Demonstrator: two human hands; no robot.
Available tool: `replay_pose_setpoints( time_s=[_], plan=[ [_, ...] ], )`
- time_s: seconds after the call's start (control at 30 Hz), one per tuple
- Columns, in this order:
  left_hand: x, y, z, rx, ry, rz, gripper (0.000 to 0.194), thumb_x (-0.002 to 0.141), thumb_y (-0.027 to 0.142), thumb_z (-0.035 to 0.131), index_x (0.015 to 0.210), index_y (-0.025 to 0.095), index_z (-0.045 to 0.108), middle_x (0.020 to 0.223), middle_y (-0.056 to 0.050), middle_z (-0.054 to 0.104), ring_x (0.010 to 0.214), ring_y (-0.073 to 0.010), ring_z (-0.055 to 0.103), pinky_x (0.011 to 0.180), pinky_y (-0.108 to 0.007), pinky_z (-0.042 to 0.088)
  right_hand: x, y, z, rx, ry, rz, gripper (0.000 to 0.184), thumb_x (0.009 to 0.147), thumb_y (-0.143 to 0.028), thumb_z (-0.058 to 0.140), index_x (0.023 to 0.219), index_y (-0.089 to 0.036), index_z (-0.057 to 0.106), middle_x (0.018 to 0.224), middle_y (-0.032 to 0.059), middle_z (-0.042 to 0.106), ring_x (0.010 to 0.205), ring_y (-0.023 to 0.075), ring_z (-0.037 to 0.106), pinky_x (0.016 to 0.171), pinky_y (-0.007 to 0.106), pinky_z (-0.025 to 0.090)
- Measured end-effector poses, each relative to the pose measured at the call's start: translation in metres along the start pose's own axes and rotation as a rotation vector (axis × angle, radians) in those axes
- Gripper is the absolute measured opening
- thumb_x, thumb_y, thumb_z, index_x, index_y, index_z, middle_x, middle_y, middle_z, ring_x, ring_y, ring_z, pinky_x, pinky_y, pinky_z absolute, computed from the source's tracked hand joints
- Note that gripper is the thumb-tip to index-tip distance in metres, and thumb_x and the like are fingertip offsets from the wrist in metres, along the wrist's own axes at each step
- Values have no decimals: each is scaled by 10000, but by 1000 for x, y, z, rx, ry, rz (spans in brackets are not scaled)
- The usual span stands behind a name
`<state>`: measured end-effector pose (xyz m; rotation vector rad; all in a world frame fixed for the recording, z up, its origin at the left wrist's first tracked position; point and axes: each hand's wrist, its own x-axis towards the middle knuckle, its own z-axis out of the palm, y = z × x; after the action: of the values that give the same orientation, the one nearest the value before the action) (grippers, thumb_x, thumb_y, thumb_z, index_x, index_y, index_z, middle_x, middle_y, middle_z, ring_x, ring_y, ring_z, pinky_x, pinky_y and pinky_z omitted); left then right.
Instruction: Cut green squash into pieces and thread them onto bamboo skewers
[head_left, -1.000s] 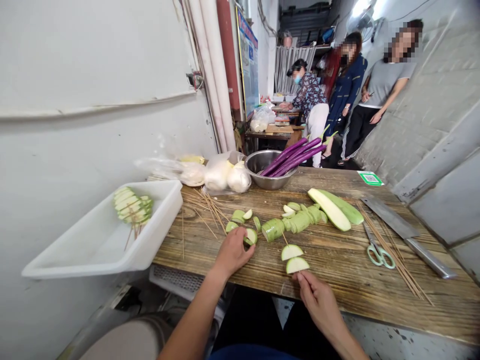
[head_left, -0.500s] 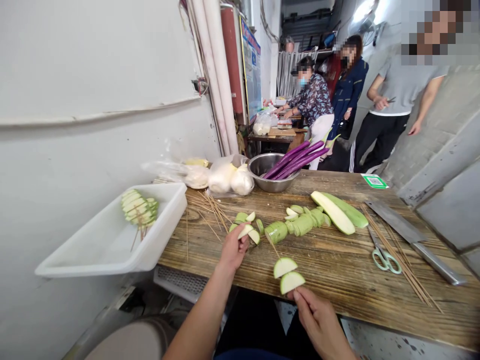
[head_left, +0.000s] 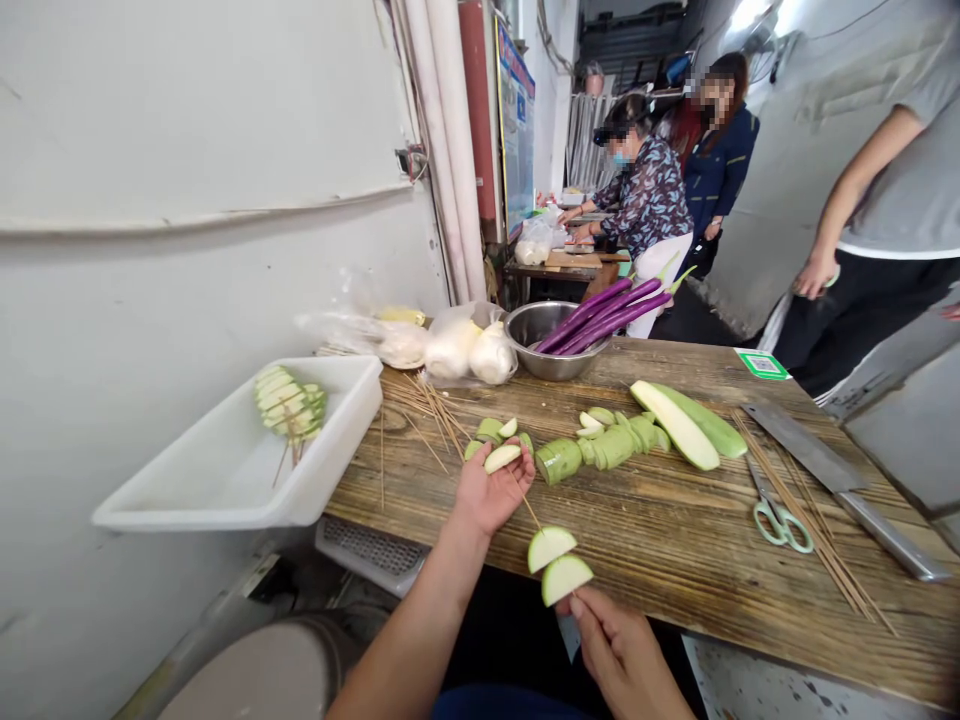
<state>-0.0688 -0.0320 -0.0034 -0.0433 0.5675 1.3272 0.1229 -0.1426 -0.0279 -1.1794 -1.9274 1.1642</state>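
Observation:
My right hand [head_left: 615, 635] is closed on the lower end of a thin wooden skewer [head_left: 532, 510]. Two half-moon zucchini slices [head_left: 566, 580], pale with green rims, are threaded on it just above my fingers. The skewer's far end points toward my left hand [head_left: 487, 495], which is palm up with curled fingers and holds a single zucchini slice [head_left: 502, 458]. Behind that hand lie more cut pieces [head_left: 490, 430]. A row of sliced zucchini [head_left: 611, 448] runs to the right, next to two uncut zucchini halves [head_left: 675, 425].
At left a white tray [head_left: 345, 440] holds finished zucchini skewers [head_left: 289, 405]. Loose skewers [head_left: 439, 410], bagged white vegetables [head_left: 469, 350] and a metal bowl [head_left: 559, 362] of purple eggplants [head_left: 600, 318] stand behind. Scissors [head_left: 780, 522] and a cleaver [head_left: 806, 445] lie right. Several people are beyond the table.
My left hand has turned palm up and moved slightly right with a slice. The skewer has shifted a little left, its tip nearer that hand. A person at right has come closer.

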Motion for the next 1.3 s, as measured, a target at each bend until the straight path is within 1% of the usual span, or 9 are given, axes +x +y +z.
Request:
replay_pose_setpoints(
  time_s=[0.1, 0.27, 0.4, 0.5, 0.63, 0.8, 0.97, 1.1, 1.3],
  plan=[
    [-3, -1, 4, 18, 30, 43, 400, 892, 376, 321, 808, 90, 587, 757, -108, 597, 703, -145, 584, 636, -279, 525, -1, 3, 1, -3, -2, 9, 371, 934, -389, 308, 834, -166, 588, 626, -2, 508, 520, 106, 428, 483, 189, 330],
    [-6, -4, 6, 100, 34, 115, 428, 897, 384, 305, 785, 94, 599, 738, -108, 592, 666, -148, 571, 601, -290, 522, -2, 5, 2, 23, -4, 15, 383, 927, -420, 314, 836, -168, 589, 609, -8, 494, 490, 103, 410, 441, 182, 312],
    [-6, -6, 5, 137, 21, 125, 441, 902, 396, 295, 794, 96, 599, 721, -99, 588, 644, -147, 570, 596, -288, 515, -2, 4, 2, 18, 6, 14, 376, 928, -405, 325, 844, -165, 602, 613, -7, 501, 509, 105, 428, 465, 182, 332],
    [-6, -8, 4, 147, 11, 131, 461, 906, 406, 283, 788, 90, 597, 709, -103, 587, 647, -150, 576, 614, -286, 511, -1, 4, 1, 4, 14, 1, 374, 932, -388, 322, 846, -161, 607, 604, -7, 496, 537, 113, 451, 511, 190, 361],
    [-6, -9, 2, 160, 5, 150, 457, 906, 410, 285, 799, 94, 598, 710, -105, 590, 656, -157, 581, 625, -301, 512, -1, 2, 0, -5, 35, -28, 374, 932, -375, 327, 856, -159, 624, 628, 3, 520, 583, 127, 480, 574, 205, 391],
    [-6, -10, 3, 189, -4, 172, 435, 902, 394, 303, 800, 96, 602, 704, -108, 599, 651, -160, 586, 632, -304, 511, -1, 0, -1, -12, 31, -19, 372, 930, -374, 325, 825, -159, 610, 603, 1, 514, 551, 125, 469, 524, 202, 366],
    [-8, -13, 6, 226, -8, 191, 371, 895, 319, 330, 793, 86, 599, 696, -113, 606, 635, -159, 587, 628, -288, 495, -1, -1, -4, -49, 2, -22, 365, 933, -364, 303, 785, -169, 574, 626, 6, 531, 545, 121, 463, 533, 210, 347],
    [-11, -16, 7, 263, -36, 216, 382, 900, 328, 319, 785, 88, 593, 697, -112, 608, 631, -161, 585, 627, -288, 486, -3, -3, -9, -86, -33, -4, 349, 933, -356, 301, 789, -177, 563, 603, -5, 520, 517, 117, 442, 505, 211, 315],
    [-14, -22, 5, 286, -75, 242, 381, 900, 339, 328, 774, 96, 592, 706, -105, 607, 650, -166, 583, 652, -300, 484, -5, -4, -12, -94, -49, 13, 338, 930, -363, 303, 754, -187, 531, 656, 16, 564, 551, 128, 484, 495, 210, 309]
  ],
)
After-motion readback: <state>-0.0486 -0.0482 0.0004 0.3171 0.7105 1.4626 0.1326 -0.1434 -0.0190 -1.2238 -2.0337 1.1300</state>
